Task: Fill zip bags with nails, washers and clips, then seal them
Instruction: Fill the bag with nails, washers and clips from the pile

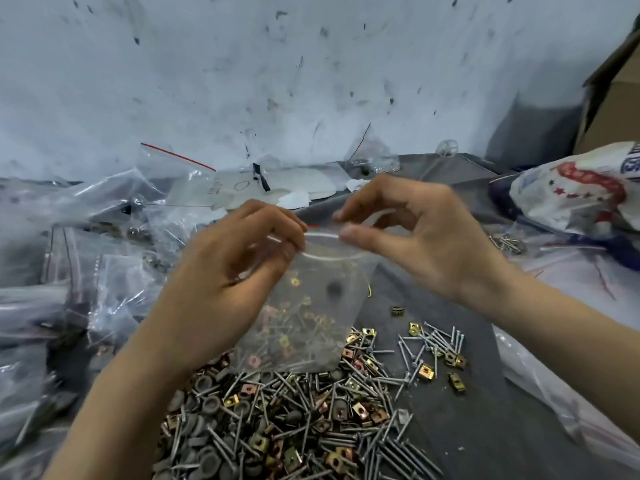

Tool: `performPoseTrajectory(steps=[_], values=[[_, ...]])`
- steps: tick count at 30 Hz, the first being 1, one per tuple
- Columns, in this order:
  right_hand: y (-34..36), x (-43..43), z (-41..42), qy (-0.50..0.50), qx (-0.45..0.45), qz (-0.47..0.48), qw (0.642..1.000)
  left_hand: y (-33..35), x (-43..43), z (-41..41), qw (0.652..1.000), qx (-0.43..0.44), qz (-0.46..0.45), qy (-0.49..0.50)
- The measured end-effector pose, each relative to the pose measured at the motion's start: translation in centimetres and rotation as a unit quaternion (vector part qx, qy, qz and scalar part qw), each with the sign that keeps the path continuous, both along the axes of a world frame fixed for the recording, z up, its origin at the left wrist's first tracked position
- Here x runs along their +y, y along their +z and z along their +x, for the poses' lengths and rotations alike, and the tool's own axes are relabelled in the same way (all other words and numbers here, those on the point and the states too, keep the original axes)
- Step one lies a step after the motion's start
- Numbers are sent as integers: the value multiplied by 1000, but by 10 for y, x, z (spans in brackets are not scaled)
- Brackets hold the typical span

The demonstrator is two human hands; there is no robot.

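Note:
A clear zip bag (311, 306) hangs in the air above the table, with its mouth gaping open at the top. My left hand (225, 275) pinches the left end of its rim. My right hand (415, 237) pinches the right end between thumb and forefinger. Nails and brass-coloured clips show through the lower half of the bag. Beneath it a mixed heap of grey nails (349, 441), dark round washers (204, 417) and brass clips (360, 407) spreads over the dark table (485, 427).
Many clear plastic bags (86, 237) are piled along the left side. A printed white bag (581, 192) lies at the right, under a cardboard box (613, 88). Paper scraps (294, 188) lie by the stained wall (277, 64) behind. Loose clear plastic (554, 393) covers the right edge.

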State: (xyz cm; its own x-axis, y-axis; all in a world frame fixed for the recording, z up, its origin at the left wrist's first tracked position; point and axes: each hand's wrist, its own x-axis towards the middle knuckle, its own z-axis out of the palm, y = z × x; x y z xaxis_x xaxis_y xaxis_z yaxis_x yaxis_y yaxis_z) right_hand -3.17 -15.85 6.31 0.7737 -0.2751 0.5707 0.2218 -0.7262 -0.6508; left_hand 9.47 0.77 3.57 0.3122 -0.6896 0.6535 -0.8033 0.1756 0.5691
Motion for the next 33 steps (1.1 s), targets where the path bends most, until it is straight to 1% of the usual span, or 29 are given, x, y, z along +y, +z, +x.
performPoseTrajectory(steps=[2,3,4,5,7,8,10,13,18,21,25,30,32,33], values=[[-7,-12,2,-40,-54,43,997,2,5,8,999,28,-19,14],[-13,-18,3,-66,-56,50,995,2,8,12,998,38,-30,29],[-22,-22,5,-85,-19,33,996,2,10,16,997,45,-42,48],[-35,-24,8,-86,53,1,995,2,12,19,995,50,-52,64],[-69,-23,14,-50,206,-59,975,3,15,21,993,55,-61,83],[-84,-20,17,-31,248,-74,965,3,15,22,993,50,-60,88],[-107,-13,22,-20,279,-87,956,3,16,22,993,30,-52,97],[-120,-4,29,-9,297,-104,949,5,18,22,993,1,-40,108],[-121,0,27,-9,350,-146,925,5,18,22,993,0,-39,113],[-124,4,23,-14,353,-141,925,5,18,22,994,3,-35,106],[-120,1,19,-41,309,-102,945,4,18,22,994,-1,-32,107],[-105,-7,15,-9,260,-64,963,4,17,19,994,0,-28,104],[-92,-7,15,0,213,-23,977,4,16,18,995,10,-22,96],[-82,-5,15,11,174,23,984,4,15,17,995,11,-16,93]])
